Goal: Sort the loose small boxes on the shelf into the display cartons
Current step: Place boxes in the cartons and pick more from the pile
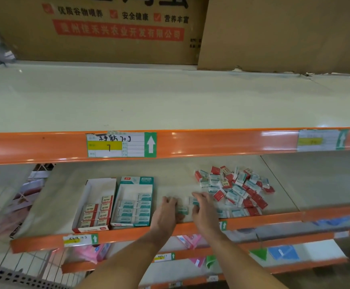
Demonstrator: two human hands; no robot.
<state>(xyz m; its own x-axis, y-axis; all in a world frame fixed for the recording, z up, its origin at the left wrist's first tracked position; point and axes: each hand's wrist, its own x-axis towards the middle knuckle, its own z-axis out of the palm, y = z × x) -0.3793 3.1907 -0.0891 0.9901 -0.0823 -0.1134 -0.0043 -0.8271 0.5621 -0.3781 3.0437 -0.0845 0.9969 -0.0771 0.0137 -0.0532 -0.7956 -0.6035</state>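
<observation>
A pile of loose small boxes (235, 189), red ones and teal ones, lies on the right part of the middle shelf (169, 178). Two display cartons stand at the left: a red-and-white carton (95, 205) partly filled with red boxes, and a teal carton (133, 202) partly filled with teal boxes. Both my hands rest on the shelf between the teal carton and the pile. My left hand (168, 211) touches a teal box (182, 210). My right hand (203, 207) has its fingers curled on another teal box (195, 202). The motion is blurred.
An orange shelf edge (190, 229) with price tags runs in front of my wrists. The upper shelf (169, 101) carries big cardboard boxes (111, 28) at the back. Lower shelves hold pink and blue goods. A wire rack (23, 265) stands at the lower left.
</observation>
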